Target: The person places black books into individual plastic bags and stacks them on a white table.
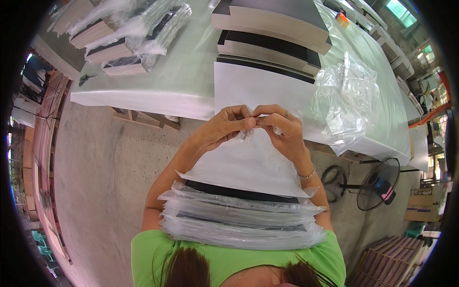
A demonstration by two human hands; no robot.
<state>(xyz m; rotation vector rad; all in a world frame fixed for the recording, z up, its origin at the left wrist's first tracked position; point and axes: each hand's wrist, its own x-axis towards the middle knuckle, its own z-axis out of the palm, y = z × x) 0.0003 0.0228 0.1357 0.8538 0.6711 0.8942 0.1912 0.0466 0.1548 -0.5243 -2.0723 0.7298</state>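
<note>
Clear film [245,136] is hanging by the middle of the table's [184,83] near edge. Left hand [225,126] and right hand [283,128] are pinching it, fingertips touching. Plastic-wrapped sheets [239,221] are lying between the forearms, against the green shirt [148,256]. Beyond: black-topped stacks [277,28] are standing on the table; crumpled plastic [351,98] is drooping over the near edge, toward the right corner.
</note>
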